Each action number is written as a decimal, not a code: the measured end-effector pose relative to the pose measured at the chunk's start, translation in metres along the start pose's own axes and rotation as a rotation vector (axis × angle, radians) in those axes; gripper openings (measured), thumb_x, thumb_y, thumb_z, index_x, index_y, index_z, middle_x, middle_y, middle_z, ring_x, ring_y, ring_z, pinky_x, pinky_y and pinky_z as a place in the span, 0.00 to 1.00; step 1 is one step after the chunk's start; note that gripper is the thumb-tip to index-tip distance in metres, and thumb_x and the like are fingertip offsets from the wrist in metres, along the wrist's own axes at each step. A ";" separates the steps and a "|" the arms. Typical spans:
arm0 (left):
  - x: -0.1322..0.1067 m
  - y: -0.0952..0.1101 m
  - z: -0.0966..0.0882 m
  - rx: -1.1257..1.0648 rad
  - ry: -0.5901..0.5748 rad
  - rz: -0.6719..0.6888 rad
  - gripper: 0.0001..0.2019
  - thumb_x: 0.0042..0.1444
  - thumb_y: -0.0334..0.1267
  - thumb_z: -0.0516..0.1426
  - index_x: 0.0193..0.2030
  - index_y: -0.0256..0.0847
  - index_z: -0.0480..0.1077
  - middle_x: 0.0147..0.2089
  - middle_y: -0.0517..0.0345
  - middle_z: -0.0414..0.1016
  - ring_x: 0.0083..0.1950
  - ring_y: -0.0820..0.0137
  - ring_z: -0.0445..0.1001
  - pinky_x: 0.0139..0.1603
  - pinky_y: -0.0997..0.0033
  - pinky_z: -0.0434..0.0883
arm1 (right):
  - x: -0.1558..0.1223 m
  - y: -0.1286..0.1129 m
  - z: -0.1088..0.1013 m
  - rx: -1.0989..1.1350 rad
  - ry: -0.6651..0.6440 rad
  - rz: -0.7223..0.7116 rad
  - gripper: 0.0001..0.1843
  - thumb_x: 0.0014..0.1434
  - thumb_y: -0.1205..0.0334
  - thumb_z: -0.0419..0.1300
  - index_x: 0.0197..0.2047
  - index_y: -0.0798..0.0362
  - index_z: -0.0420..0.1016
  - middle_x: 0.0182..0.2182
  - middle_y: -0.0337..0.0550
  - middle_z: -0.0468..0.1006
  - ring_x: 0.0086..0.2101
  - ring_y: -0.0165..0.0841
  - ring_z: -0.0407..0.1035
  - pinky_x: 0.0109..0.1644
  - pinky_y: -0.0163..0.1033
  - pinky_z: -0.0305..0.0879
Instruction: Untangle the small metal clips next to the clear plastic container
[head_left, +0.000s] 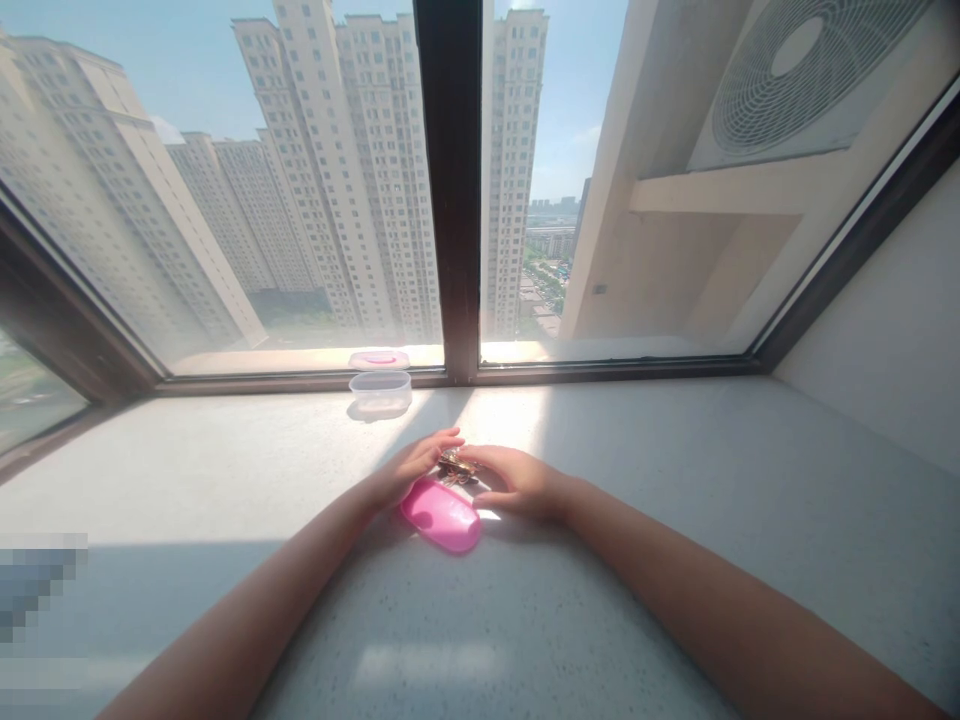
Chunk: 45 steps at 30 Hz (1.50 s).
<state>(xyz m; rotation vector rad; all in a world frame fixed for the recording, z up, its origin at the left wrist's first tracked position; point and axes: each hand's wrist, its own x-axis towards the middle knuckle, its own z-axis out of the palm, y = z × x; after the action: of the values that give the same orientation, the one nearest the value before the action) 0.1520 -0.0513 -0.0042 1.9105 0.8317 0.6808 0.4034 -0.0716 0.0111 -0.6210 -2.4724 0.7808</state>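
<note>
A small heap of shiny gold and dark metallic pieces (pixel 456 466) lies on the pale speckled sill, too small to name exactly. My left hand (pixel 417 464) rests at its left side, fingers stretched out along the far edge. From the right, my right hand (pixel 523 482) reaches in with its fingertips at the heap and its thumb held apart below. Just in front of the heap lies a bright pink oval lid-like piece (pixel 444 516), its upper left end close against my left hand. Part of the heap is hidden by my fingers.
A clear oval plastic container (pixel 381 394) stands on the sill (pixel 675 480) by the window frame (pixel 459 200). Behind it, a pinkish oval shape (pixel 379 359) shows at the glass, perhaps a reflection. A white wall (pixel 885 340) borders the right side.
</note>
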 end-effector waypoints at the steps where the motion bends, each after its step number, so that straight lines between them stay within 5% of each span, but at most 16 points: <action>1: 0.000 0.001 -0.001 0.019 -0.004 0.002 0.26 0.64 0.58 0.45 0.62 0.50 0.67 0.71 0.56 0.55 0.72 0.54 0.50 0.71 0.48 0.50 | 0.000 -0.002 0.001 -0.052 -0.013 0.000 0.38 0.59 0.46 0.61 0.67 0.53 0.57 0.62 0.55 0.64 0.58 0.47 0.61 0.61 0.49 0.56; 6: 0.001 -0.001 -0.004 0.074 0.059 0.054 0.26 0.64 0.57 0.46 0.61 0.49 0.67 0.71 0.55 0.55 0.72 0.54 0.50 0.70 0.49 0.53 | 0.002 -0.008 0.017 -0.311 -0.096 0.145 0.51 0.54 0.39 0.62 0.72 0.52 0.46 0.70 0.61 0.40 0.67 0.54 0.38 0.67 0.61 0.36; 10: 0.000 -0.009 -0.006 0.225 0.120 0.050 0.26 0.67 0.54 0.42 0.62 0.46 0.66 0.70 0.52 0.57 0.71 0.56 0.54 0.71 0.50 0.53 | 0.002 -0.011 0.025 -0.307 -0.120 0.232 0.54 0.54 0.35 0.59 0.73 0.54 0.42 0.71 0.62 0.34 0.68 0.53 0.32 0.69 0.57 0.35; 15: 0.001 -0.015 -0.003 0.490 0.129 -0.041 0.28 0.66 0.56 0.43 0.65 0.43 0.64 0.70 0.48 0.57 0.70 0.52 0.56 0.70 0.47 0.53 | 0.003 -0.014 0.024 -0.273 -0.136 0.279 0.55 0.54 0.34 0.58 0.73 0.58 0.42 0.70 0.63 0.35 0.69 0.52 0.33 0.69 0.55 0.38; 21: 0.001 -0.009 0.003 0.608 0.002 0.040 0.27 0.67 0.53 0.45 0.68 0.45 0.59 0.70 0.50 0.57 0.71 0.53 0.53 0.71 0.45 0.50 | 0.003 -0.016 0.022 -0.262 -0.157 0.264 0.51 0.59 0.39 0.57 0.73 0.59 0.40 0.70 0.62 0.36 0.69 0.49 0.33 0.70 0.54 0.36; 32: 0.000 0.008 0.001 0.538 -0.035 0.100 0.21 0.63 0.47 0.54 0.62 0.47 0.67 0.64 0.55 0.68 0.67 0.57 0.62 0.67 0.60 0.59 | 0.002 -0.008 0.023 -0.263 -0.194 0.242 0.45 0.63 0.44 0.54 0.73 0.60 0.41 0.70 0.59 0.39 0.69 0.50 0.35 0.70 0.54 0.37; 45: 0.000 0.026 0.001 0.453 -0.043 0.179 0.17 0.66 0.43 0.49 0.51 0.46 0.76 0.52 0.56 0.78 0.53 0.62 0.74 0.57 0.66 0.67 | 0.003 -0.011 0.015 -0.259 -0.192 0.134 0.39 0.63 0.53 0.55 0.72 0.56 0.46 0.70 0.55 0.43 0.68 0.47 0.41 0.70 0.53 0.41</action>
<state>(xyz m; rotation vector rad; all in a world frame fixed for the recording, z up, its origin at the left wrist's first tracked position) 0.1598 -0.0605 0.0185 2.4215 0.8459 0.5882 0.3900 -0.0840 0.0077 -0.8476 -2.7576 0.5958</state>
